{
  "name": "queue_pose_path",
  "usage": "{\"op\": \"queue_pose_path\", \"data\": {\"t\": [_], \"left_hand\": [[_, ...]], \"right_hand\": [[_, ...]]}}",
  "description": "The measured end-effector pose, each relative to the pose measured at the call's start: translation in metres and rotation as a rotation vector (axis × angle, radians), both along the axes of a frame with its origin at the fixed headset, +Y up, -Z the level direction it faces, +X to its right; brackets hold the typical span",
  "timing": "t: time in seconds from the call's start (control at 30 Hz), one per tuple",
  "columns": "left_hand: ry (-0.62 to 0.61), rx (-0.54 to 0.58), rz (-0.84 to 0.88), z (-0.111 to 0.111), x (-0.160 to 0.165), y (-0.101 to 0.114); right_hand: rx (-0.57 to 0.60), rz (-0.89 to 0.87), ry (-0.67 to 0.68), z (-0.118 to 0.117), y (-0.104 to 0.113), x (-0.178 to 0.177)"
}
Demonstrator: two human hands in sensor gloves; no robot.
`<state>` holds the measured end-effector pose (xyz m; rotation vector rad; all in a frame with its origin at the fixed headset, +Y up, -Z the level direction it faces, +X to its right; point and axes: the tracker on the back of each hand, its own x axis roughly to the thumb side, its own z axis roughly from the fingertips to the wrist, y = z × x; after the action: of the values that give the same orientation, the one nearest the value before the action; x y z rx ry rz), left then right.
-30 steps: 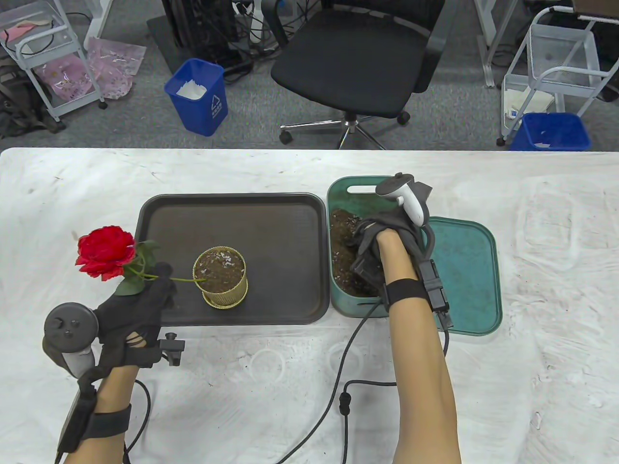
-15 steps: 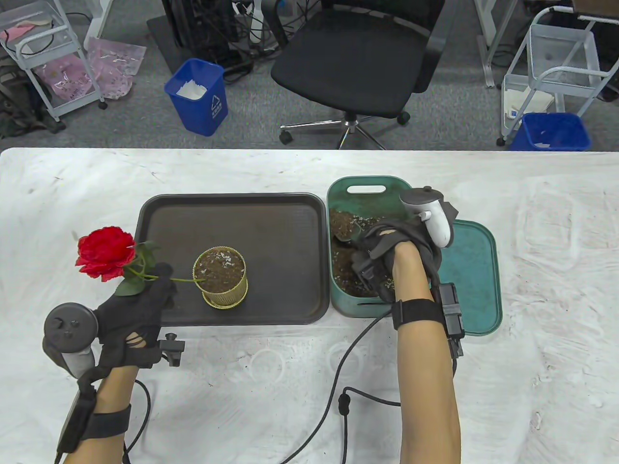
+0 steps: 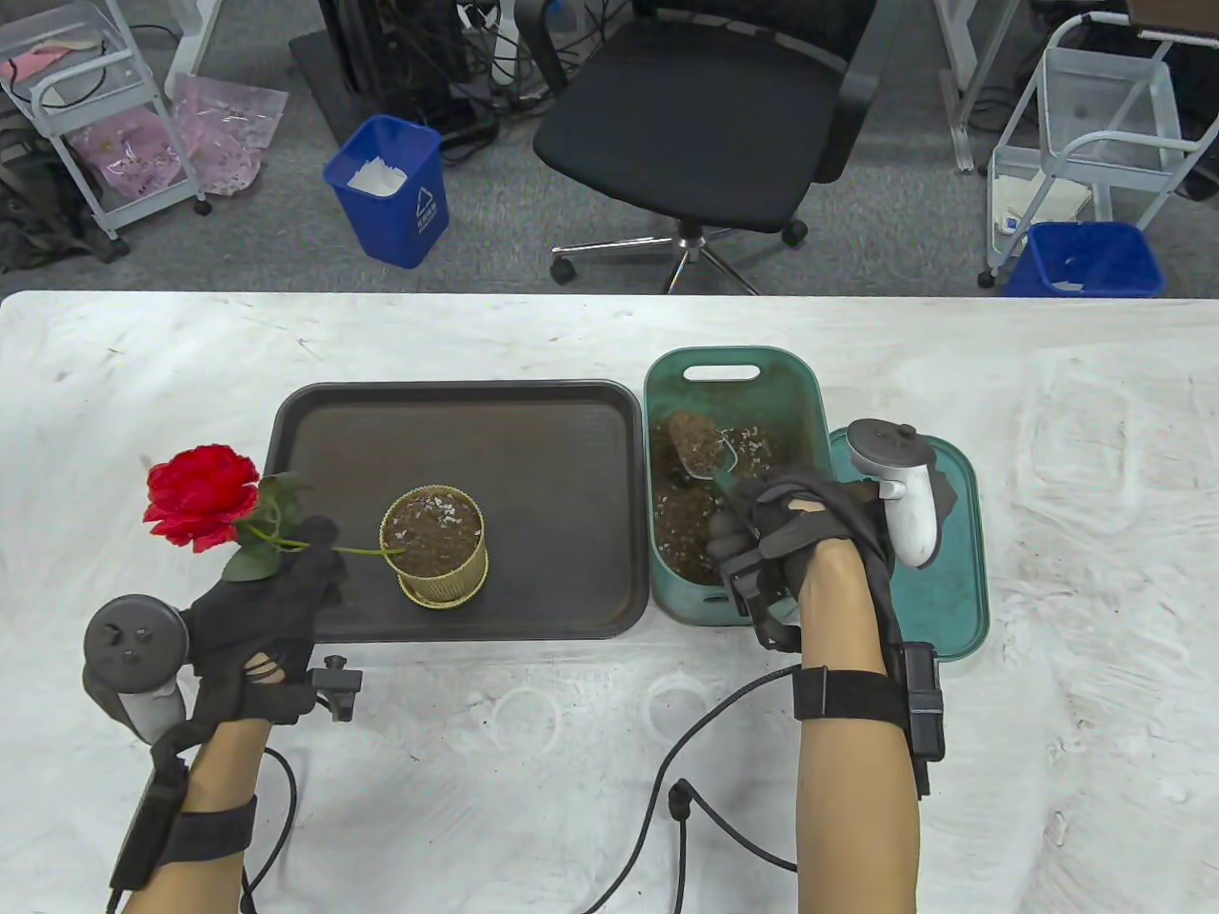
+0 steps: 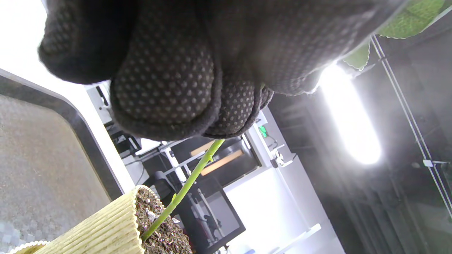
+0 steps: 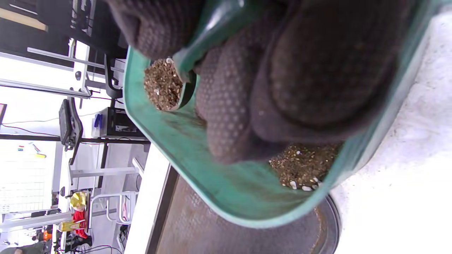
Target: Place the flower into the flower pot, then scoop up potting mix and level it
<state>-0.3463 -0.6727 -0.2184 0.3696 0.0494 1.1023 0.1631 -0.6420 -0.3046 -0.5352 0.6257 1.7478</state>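
A red rose (image 3: 203, 495) leans out to the left, its green stem (image 3: 367, 550) running into the soil of the ribbed yellow pot (image 3: 435, 546). My left hand (image 3: 319, 557) grips the stem just left of the pot. The left wrist view shows the stem (image 4: 187, 183) coming out below my curled fingers (image 4: 166, 88) and entering the pot (image 4: 99, 229). My right hand (image 3: 757, 533) holds the handle of a green scoop (image 3: 695, 447) over the green bin (image 3: 733, 367) of potting mix. In the right wrist view the scoop (image 5: 166, 84) is full of mix, inside the bin (image 5: 212, 190).
The pot stands on a dark tray (image 3: 457, 419) left of the bin. The bin's green lid (image 3: 938, 581) lies flat to its right. Cables trail over the white table (image 3: 571, 762) near both forearms. An office chair (image 3: 705, 124) stands beyond the far edge.
My right hand has drawn back toward the near edge and to the right, uncovering the scoop loaded with mix. The left hand and rose have barely shifted.
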Motion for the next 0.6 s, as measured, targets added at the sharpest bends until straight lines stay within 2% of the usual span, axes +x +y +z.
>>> {"op": "queue_pose_path", "data": {"t": [0.2,0.33,0.6], "left_hand": [[-0.008,0.003,-0.003,0.0,0.002,0.001],[-0.01,0.006,-0.011,0.0,0.002,0.001],[-0.008,0.006,-0.013,0.0,0.002,0.001]], "right_hand": [[0.047,0.001,0.013,0.012,0.013,-0.007],[0.087,-0.022,0.063,0.017,0.021,-0.025],[0.12,-0.089,0.263,0.021,0.014,-0.101]]}}
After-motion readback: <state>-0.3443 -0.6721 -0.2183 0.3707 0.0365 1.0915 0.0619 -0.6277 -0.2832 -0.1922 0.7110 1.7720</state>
